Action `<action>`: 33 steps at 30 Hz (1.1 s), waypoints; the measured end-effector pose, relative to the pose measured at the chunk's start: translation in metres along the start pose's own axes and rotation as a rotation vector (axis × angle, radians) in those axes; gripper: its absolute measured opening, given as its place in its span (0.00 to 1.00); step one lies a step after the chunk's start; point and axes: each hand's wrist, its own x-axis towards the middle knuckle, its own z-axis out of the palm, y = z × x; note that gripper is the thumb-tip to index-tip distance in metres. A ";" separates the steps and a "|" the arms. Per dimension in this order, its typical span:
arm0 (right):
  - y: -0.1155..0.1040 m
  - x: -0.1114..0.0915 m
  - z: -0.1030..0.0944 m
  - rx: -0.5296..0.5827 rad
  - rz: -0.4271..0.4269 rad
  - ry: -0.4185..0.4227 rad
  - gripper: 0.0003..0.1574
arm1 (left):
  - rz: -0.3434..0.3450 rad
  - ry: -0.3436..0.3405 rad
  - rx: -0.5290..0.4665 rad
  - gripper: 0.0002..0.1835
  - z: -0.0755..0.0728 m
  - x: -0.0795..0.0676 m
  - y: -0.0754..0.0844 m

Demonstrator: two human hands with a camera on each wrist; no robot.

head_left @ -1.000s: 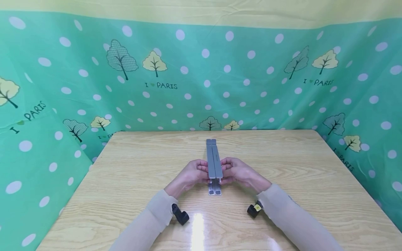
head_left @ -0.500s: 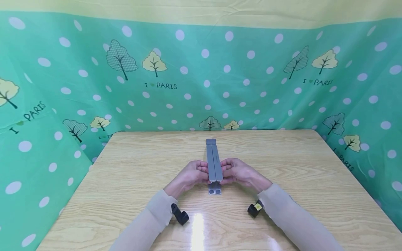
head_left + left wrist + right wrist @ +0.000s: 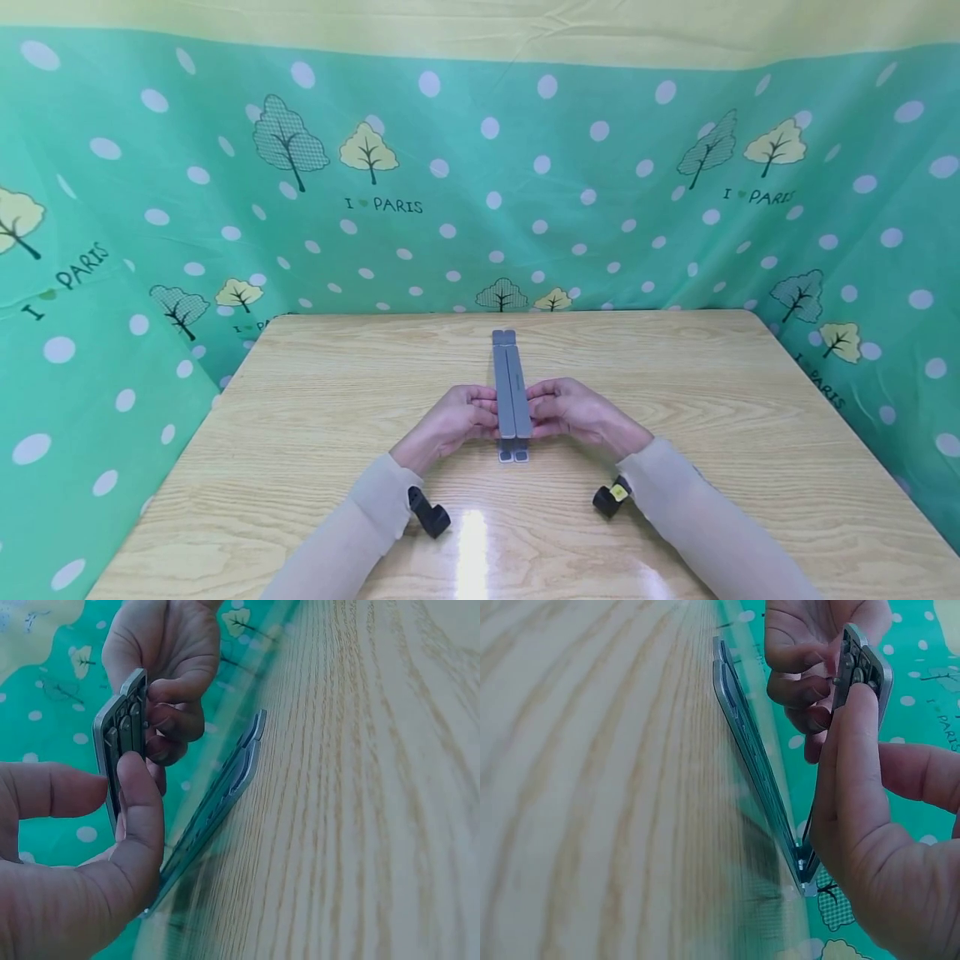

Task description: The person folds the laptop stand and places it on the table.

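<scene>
A grey folding laptop stand (image 3: 513, 392) stands in the middle of the wooden table, its narrow double arms side by side. My left hand (image 3: 453, 420) pinches the raised upper arms from the left. From the right, my right hand (image 3: 581, 417) pinches the same arms near their front end. In the left wrist view, the lower arms (image 3: 214, 806) slant away beneath the raised ones, with a gap between. A hinge (image 3: 802, 862) joins the two levels at the far end in the right wrist view. Parts of the fingers are hidden behind the stand.
The wooden table (image 3: 345, 367) reaches out on every side of the stand. Behind and beside it hangs a green dotted curtain (image 3: 465, 192) with printed trees. Black wrist cameras (image 3: 431, 515) sit at both sleeves, low over the table.
The upper arms' front end has shifted slightly toward me, covering more of the lower arms. Both hands keep their pinch and barely move.
</scene>
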 end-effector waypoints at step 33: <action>-0.002 -0.002 0.011 -0.331 -0.024 0.184 0.39 | 0.018 0.035 0.217 0.41 0.003 -0.009 0.005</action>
